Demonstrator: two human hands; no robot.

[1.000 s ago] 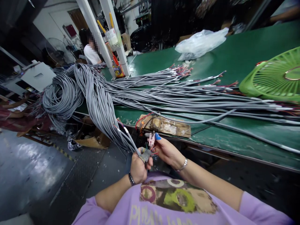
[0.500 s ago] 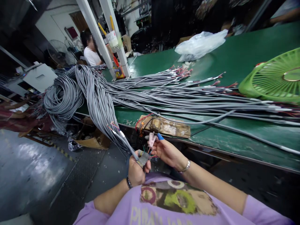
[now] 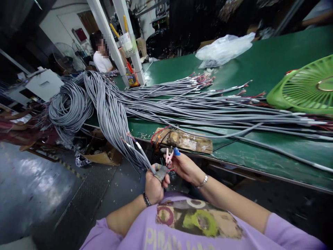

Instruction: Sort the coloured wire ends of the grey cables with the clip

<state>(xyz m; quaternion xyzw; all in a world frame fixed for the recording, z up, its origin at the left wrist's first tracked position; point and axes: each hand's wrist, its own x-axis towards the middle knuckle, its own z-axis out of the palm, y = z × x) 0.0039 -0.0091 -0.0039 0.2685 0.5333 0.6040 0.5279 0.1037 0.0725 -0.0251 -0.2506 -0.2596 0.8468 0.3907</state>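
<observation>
My left hand (image 3: pixel 154 186) is closed around the end of a grey cable (image 3: pixel 142 155), with a taped fingertip pressing on it; thin coloured wires stick out of the cable end between my hands. My right hand (image 3: pixel 184 167) is closed on a small pink clip-like tool (image 3: pixel 169 156) held at those wires; a blue cover sits on one fingertip. The cable hangs down from a big bundle of grey cables (image 3: pixel 166 107) draped over the edge of the green table (image 3: pixel 260 62).
A worn brown block with red wires (image 3: pixel 182 139) lies at the table edge above my hands. A green fan grille (image 3: pixel 304 86) sits at right, a clear plastic bag (image 3: pixel 223 48) at the back. White posts (image 3: pixel 109 41) and a seated person (image 3: pixel 100 57) are at far left.
My left hand dipped and tilted the cable end, then came back up; my right hand with the pink tool stayed at the wire tips. The view shifted slightly.
</observation>
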